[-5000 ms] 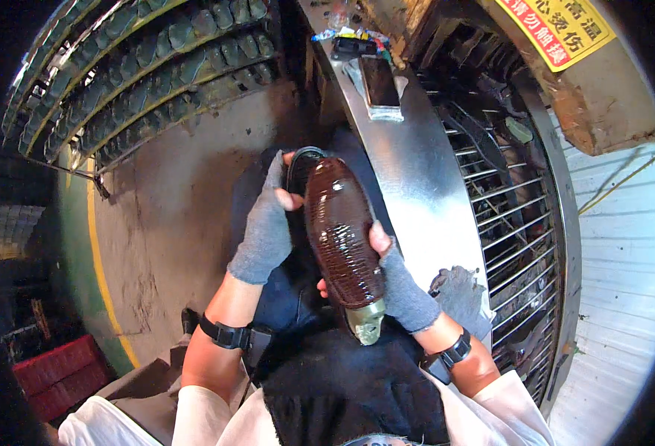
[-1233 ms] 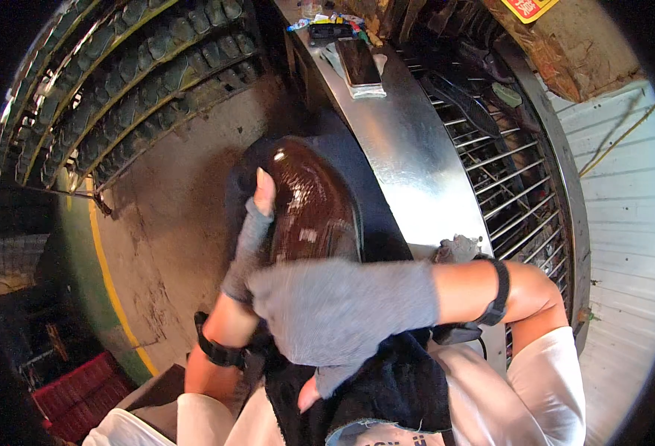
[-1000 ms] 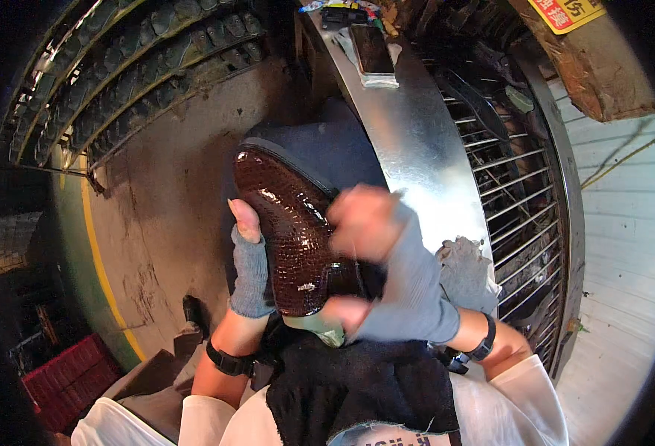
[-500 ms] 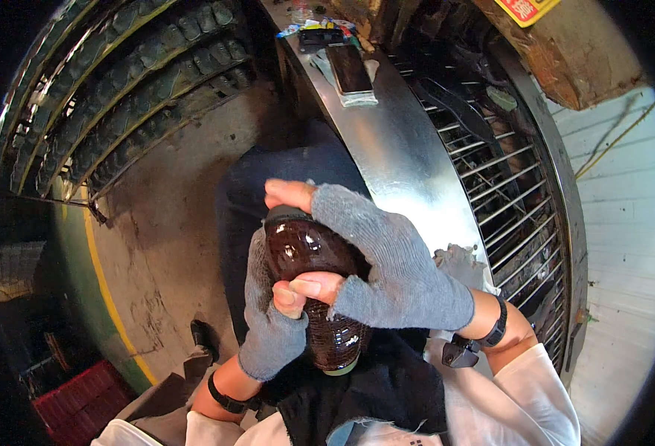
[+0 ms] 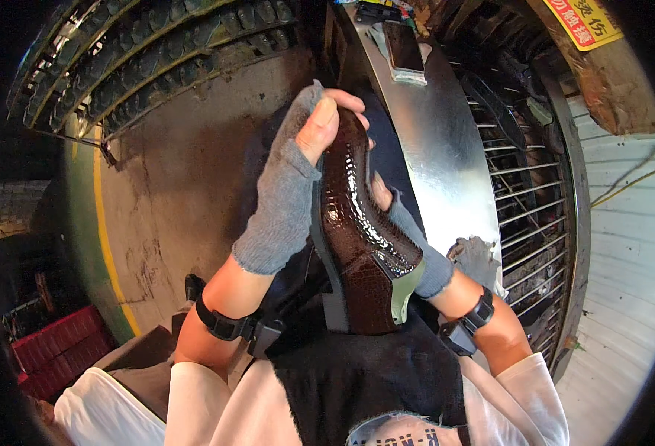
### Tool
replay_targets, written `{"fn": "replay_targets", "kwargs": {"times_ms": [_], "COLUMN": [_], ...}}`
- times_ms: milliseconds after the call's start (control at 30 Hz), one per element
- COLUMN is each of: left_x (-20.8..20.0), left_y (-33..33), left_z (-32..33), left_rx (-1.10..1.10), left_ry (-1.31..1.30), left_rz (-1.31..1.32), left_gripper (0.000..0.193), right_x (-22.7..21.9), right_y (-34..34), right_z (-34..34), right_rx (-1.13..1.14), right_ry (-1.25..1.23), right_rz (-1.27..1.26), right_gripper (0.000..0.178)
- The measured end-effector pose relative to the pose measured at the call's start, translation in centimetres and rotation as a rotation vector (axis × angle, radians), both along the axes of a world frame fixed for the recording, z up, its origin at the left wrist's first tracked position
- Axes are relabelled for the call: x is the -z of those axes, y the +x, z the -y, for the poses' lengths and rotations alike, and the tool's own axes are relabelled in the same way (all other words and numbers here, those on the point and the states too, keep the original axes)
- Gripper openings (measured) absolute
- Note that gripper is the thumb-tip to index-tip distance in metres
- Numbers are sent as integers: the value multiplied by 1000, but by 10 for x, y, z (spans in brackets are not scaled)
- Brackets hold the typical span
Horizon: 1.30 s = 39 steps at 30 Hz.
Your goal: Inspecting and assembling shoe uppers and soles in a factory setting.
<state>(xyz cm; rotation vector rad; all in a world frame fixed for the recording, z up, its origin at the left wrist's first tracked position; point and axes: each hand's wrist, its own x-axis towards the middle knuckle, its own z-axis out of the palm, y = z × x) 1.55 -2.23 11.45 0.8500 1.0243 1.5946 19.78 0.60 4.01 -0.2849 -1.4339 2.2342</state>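
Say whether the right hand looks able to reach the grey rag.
Probably yes: nothing visible stands between the right hand and the grey rag, though that hand holds the reptile-patterned shoe.

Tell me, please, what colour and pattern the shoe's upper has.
The shoe's upper is glossy dark brown with a scaly, reptile-skin-like pattern, seen best in the head view.

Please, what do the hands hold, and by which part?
A glossy brown shoe: the left hand grips its toe; the right hand is at its instep side, grip partly hidden.
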Motion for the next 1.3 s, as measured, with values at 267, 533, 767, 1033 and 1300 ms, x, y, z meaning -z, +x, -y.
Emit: {"fn": "replay_targets", "kwargs": {"times_ms": [267, 533, 767, 1033, 1300], "left_x": [40, 72, 118, 116, 91], "left_y": [48, 25, -19, -5, 7], "left_z": [48, -29, 13, 23, 4], "left_rx": [-451, -6, 127, -59, -15], "left_ry": [-10, 57, -234, -389, -390], "left_rz": [-132, -524, -363, -257, -273], "left_gripper": [67, 63, 65, 48, 46], "right_x": [-49, -63, -31, -49, 16], "right_y": [56, 72, 393, 693, 470], "right_z": [35, -15, -56, 153, -87], "right_rx": [-7, 456, 1456, 1343, 1041], "right_ry": [-587, -498, 11, -288, 726], "right_rz": [419, 507, 989, 1951, 1712], "right_gripper": [65, 30, 52, 77, 62]}}
